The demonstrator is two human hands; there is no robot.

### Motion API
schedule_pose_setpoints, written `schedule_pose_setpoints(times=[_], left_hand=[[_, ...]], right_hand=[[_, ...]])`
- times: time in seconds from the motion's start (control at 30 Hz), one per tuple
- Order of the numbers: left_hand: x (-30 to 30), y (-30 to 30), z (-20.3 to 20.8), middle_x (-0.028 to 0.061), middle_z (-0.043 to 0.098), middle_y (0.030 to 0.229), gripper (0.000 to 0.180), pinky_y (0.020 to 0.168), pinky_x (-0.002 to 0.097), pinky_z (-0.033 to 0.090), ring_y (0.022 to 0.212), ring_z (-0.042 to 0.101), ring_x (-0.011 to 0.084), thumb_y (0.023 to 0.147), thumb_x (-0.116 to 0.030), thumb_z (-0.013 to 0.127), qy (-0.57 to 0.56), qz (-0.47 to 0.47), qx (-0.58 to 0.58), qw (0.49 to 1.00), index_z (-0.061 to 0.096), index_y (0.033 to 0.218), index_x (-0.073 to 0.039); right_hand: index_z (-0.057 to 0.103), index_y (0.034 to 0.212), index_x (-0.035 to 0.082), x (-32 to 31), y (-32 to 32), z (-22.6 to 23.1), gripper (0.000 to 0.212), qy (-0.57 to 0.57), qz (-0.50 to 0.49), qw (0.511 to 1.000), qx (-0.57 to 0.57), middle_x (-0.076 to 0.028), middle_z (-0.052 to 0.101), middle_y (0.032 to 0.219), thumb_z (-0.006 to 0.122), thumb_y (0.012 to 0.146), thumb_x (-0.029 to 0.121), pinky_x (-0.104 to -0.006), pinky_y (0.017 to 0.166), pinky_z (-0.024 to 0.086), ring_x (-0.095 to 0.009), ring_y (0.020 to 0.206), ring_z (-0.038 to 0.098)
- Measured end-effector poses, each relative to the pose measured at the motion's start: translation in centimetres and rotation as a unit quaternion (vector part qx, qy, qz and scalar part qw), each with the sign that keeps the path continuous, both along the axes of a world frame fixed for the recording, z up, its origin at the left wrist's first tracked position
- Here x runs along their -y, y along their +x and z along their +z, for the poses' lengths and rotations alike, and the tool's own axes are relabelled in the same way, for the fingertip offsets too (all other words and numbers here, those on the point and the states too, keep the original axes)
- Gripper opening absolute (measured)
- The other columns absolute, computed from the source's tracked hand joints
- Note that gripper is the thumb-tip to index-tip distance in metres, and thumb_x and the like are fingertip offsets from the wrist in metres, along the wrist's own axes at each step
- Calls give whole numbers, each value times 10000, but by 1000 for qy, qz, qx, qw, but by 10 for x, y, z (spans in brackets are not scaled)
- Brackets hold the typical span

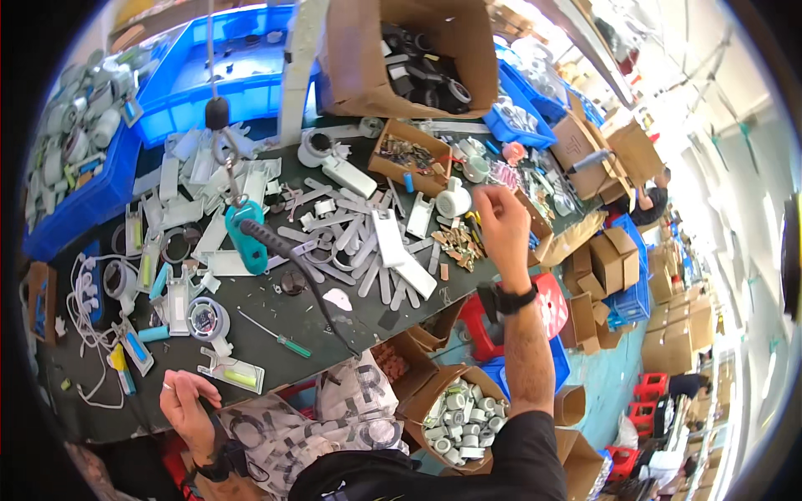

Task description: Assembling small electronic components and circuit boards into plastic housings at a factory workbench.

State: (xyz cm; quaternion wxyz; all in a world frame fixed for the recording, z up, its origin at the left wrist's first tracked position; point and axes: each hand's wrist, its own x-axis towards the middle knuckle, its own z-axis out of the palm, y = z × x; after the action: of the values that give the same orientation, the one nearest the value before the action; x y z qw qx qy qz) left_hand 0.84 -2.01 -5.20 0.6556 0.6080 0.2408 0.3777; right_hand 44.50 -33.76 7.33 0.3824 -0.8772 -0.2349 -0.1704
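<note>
My left hand (188,405) is at the near edge of the dark workbench (276,321), holding nothing, its fingers loosely bent and apart. Just beyond it lies an open white handle shell (234,373) with a yellow-green battery cell inside. Touching or close to that shell is a white round fan head (207,320). A green-handled screwdriver (292,346) rests to the right. My right hand (504,221) is raised at the bench's right side, fingers curled together, beside a white round housing (454,200). Whatever its fingers may hold is hidden.
A teal power screwdriver (245,238) hangs over the bench, its dark cable draping forward. White plastic strips and shells (368,242) are heaped mid-bench. A small cardboard box (411,156) holds small metal parts. Blue bins (83,179) line the left. Below right, a carton (459,417) contains white round parts.
</note>
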Motion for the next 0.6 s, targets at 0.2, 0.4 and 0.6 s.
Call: schedule_pose_setpoints(times=[0.2, 0.4, 0.6], left_hand=[[-3, 4, 3, 106, 638, 759, 326, 523, 255, 461, 584, 563, 130, 1178, -195, 476, 16, 5, -21, 1000, 468, 886, -52], [-3, 3, 2, 102, 652, 781, 309, 535, 249, 478, 601, 582, 125, 1168, -188, 502, 15, -10, -34, 999, 490, 896, -41], [-2, -1, 1, 101, 662, 800, 304, 542, 246, 490, 612, 592, 122, 1163, -202, 517, 22, -5, -16, 1000, 507, 911, -33]], right_hand=[[769, 965, 40, 47, -14, -54, 155, -160, 4, 985, 63, -107, 684, 877, 780, 950, 194, -411, 768, 530, -295, 843, 664], [776, 895, 36, 57, -4, -86, 173, -176, -29, 983, 47, -120, 667, 858, 797, 913, 207, -450, 805, 522, -322, 892, 644], [761, 968, 2, 57, 5, -86, 155, -155, -32, 986, 54, -132, 681, 848, 755, 951, 156, -410, 779, 526, -296, 833, 665]])
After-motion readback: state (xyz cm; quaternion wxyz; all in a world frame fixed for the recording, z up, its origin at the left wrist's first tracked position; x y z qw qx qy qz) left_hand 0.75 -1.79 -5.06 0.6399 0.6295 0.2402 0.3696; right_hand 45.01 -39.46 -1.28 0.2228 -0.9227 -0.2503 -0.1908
